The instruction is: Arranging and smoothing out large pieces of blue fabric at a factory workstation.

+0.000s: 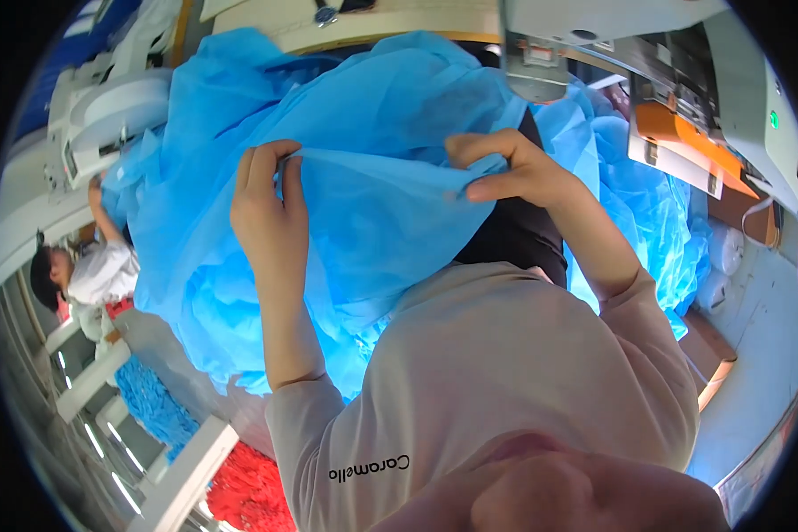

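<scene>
A large heap of thin, sheer blue fabric (355,213) spreads across my lap and over the work surface in front of me. At the left, my left hand (270,182) pinches its edge between thumb and fingers. My right hand (510,168) grips a bunched bit of the same edge, thumb and fingers closed around it. Between the two hands the edge is drawn out into a nearly straight line, and the fabric hangs loosely below.
A grey machine (745,89) with an orange part (692,137) stands at the upper right, beside more blue fabric (652,204). Cardboard boxes (709,355) sit at the right. Further left are another machine (106,111), a co-worker (102,270), and a red pile (248,488).
</scene>
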The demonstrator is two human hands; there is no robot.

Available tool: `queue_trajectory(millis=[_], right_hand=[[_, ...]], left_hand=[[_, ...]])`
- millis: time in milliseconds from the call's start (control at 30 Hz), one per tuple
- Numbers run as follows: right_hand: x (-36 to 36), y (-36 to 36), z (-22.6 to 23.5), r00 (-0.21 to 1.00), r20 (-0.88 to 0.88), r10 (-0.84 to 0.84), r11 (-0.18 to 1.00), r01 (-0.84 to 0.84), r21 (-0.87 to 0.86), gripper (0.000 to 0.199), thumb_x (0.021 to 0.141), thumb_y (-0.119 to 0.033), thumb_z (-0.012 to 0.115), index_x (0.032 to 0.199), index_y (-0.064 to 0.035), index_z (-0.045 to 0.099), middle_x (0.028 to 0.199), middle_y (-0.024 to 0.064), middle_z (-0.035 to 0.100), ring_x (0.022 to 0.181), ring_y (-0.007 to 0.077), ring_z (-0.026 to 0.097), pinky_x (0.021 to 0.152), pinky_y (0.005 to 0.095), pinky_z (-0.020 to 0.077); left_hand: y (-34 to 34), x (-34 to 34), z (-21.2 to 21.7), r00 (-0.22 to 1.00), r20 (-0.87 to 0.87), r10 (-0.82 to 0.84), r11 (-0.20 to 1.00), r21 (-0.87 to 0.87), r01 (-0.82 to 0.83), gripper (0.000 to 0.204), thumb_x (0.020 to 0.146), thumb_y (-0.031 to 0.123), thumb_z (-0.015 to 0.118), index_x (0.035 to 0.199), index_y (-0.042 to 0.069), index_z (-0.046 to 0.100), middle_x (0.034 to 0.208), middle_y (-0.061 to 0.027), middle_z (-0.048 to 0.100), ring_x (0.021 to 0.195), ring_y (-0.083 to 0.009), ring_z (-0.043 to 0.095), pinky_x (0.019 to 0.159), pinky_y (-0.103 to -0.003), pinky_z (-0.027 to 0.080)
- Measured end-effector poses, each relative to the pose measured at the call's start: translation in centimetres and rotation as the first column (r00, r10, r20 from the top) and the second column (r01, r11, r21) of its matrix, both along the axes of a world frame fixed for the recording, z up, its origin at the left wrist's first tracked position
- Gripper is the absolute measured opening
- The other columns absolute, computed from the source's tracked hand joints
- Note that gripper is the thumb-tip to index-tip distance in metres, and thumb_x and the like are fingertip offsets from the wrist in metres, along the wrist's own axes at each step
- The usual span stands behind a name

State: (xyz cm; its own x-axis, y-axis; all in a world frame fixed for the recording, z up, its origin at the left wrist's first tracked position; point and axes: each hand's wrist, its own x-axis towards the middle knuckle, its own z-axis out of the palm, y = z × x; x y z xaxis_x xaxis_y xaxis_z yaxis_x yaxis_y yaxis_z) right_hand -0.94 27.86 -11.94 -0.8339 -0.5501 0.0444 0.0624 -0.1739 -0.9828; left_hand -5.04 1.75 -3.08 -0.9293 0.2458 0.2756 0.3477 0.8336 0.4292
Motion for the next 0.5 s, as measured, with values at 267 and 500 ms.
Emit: queue_trajectory(millis=[267,500], right_hand=[[3.6,3.0,1.1,0.709,-0.004,-0.705,0.697,0.695,0.179,0.018,0.081,-0.006,0.067,0.096,-0.0019,0.058,0.085,0.003,0.054,0.084,0.0091,0.05,0.074,0.0253,0.042],[3.1,3.3,1.1,0.323,-0.622,-0.713,0.242,0.947,0.213,0.041,0.065,-0.004,0.073,0.103,-0.0034,0.057,0.08,0.0068,0.054,0.068,0.0155,0.051,0.063,0.0256,0.0435]], left_hand=[[4.6,-3.5,-0.9,0.959,0.239,-0.155,0.973,0.206,0.106,0.008,0.088,0.001,0.054,0.095,0.001,0.056,0.081,-0.0123,0.058,0.068,-0.0197,0.057,0.06,-0.031,0.045],[6.6,-2.7,-0.3,0.945,0.303,-0.125,0.989,0.118,0.094,0.008,0.086,0.009,0.062,0.089,0.003,0.056,0.063,-0.0051,0.05,0.052,-0.0123,0.042,0.053,-0.026,0.036]])
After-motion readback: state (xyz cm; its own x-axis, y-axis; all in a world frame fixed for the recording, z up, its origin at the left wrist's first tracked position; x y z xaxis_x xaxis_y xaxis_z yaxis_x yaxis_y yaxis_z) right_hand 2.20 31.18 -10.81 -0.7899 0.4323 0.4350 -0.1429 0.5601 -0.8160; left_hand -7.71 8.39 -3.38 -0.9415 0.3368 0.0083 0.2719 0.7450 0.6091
